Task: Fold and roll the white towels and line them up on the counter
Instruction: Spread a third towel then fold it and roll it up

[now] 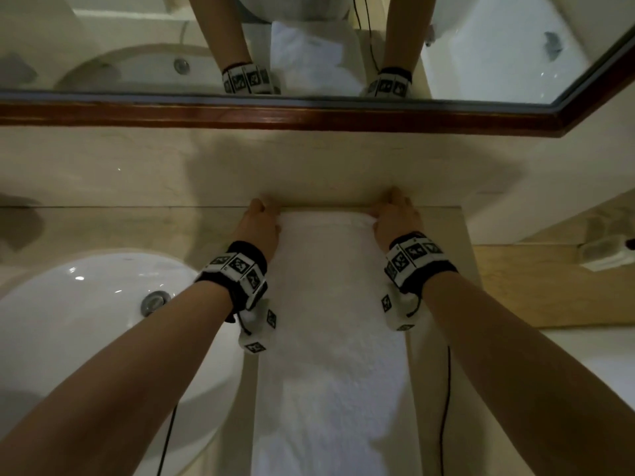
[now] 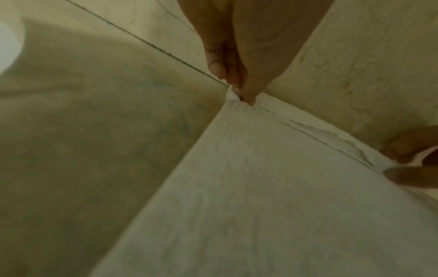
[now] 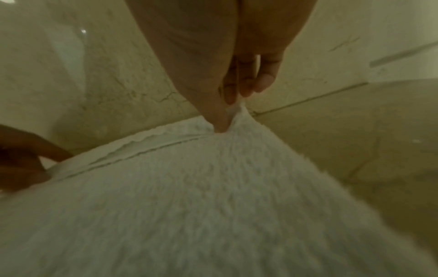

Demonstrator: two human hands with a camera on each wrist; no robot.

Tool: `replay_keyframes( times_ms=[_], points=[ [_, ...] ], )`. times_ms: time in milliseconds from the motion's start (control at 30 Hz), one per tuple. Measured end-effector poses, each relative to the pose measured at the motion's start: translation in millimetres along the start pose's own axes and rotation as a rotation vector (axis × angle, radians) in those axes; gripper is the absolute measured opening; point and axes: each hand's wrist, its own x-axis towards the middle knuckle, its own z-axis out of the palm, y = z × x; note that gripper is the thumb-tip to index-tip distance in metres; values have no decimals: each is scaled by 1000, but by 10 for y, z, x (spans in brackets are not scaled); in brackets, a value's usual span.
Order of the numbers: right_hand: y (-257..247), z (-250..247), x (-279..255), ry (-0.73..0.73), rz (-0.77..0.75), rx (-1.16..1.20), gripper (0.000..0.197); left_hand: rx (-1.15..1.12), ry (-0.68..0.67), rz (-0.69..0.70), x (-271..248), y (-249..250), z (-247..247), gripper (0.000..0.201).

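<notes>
A white towel (image 1: 330, 338) lies as a long strip on the beige counter (image 1: 120, 228), running from the wall at the back toward me. My left hand (image 1: 263, 214) pinches its far left corner (image 2: 233, 97), thumb against fingers. At the far right corner (image 3: 237, 112) my right hand (image 1: 395, 211) pinches the cloth the same way. The towel's far edge (image 2: 320, 131) shows two layers of hem lying against the foot of the wall. Both corners sit right at the wall joint.
A white round basin (image 1: 86, 321) with a metal drain (image 1: 154, 302) sits left of the towel. A wood-framed mirror (image 1: 309, 113) hangs above the wall. A lower wooden shelf (image 1: 549, 286) lies to the right. Thin black cables (image 1: 445, 407) hang from my wrists.
</notes>
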Motion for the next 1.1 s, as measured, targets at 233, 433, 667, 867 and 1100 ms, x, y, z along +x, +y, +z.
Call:
replay_keyframes(
  times_ms=[233, 433, 667, 867, 1100],
  points=[
    [6, -10, -102, 3, -165, -24, 48, 148, -92, -11, 92, 38, -101, 40],
    [146, 20, -366, -47, -324, -97, 32, 480, -13, 393, -198, 6, -49, 41],
    [152, -95, -350, -106, -235, -45, 24, 520, -154, 274, -297, 212, -139, 26],
    [123, -189, -203, -278, -260, -119, 41, 215, -245, 92, -115, 191, -272, 44],
    [197, -165, -251, -193, -389, -300, 35, 384, -175, 217, -196, 210, -261, 36]
  ],
)
